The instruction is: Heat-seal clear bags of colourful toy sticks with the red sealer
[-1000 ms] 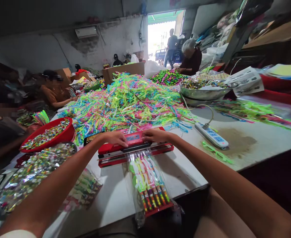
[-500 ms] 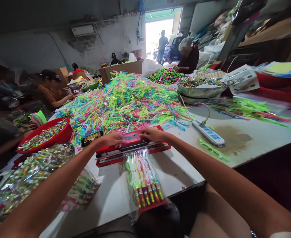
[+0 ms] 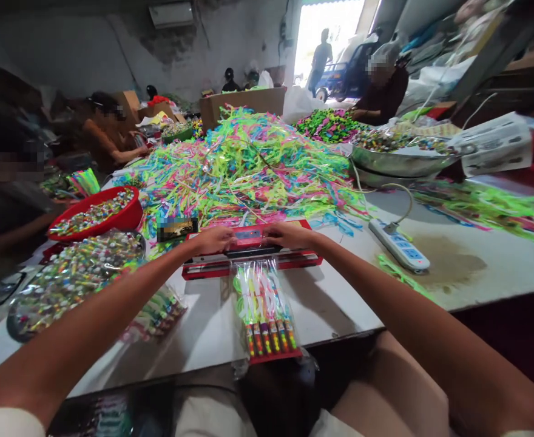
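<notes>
Both hands at the red bag sealer (image 3: pixel 251 249), which sits crosswise on the white counter (image 3: pixel 335 285); clear plastic bag (image 3: pixel 267 309) of neon-strapped, beaded sticks lies in front of it, top end at the sealer's bar, bottom with red strip at the counter's near edge, seems to overhang slightly. Step looks like pressing the bar on the bag's top. To do it well: press evenly both sides, bag top flat and square across the bar, no folds, sticks and straps clear of the line, fingertips off the bar's edge; overhang could drag the bag askew. Left hand (image 3: pixel 215 238) and right hand (image 3: pixel 289 235) palm-down on the sealer's top, either side of its small panel, apart from each other. Grip: fingers of both partly curled over the top; clasping or only pushing, cannot tell. Neither hand on the bag. Pose: forearms angle in from the lower corners, elbows wide, bag between them.
</notes>
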A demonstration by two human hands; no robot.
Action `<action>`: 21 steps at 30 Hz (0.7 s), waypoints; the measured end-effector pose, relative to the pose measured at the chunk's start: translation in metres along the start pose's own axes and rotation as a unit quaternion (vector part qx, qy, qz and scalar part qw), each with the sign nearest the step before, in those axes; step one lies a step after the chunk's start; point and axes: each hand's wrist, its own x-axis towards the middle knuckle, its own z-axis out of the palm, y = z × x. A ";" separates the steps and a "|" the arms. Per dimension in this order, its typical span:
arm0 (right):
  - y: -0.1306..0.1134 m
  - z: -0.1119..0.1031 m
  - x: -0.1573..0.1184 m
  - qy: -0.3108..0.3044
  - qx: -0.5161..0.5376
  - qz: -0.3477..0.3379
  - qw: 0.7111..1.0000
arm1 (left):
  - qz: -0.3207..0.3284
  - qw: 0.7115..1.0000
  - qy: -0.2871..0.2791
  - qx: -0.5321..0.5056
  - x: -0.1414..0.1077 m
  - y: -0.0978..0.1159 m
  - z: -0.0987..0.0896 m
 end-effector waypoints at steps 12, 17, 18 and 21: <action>-0.001 0.001 -0.003 0.008 -0.015 0.000 1.000 | -0.039 0.998 -0.031 0.041 0.004 0.015 -0.006; -0.006 -0.002 -0.008 -0.003 -0.018 -0.005 1.000 | -0.069 0.981 -0.177 0.037 0.021 0.020 -0.025; -0.007 -0.001 -0.009 -0.006 -0.020 -0.004 1.000 | -0.069 0.976 -0.198 0.052 0.025 0.022 -0.026; -0.011 0.003 -0.013 -0.011 -0.042 0.009 0.999 | -0.055 0.966 -0.235 0.094 0.035 0.029 -0.021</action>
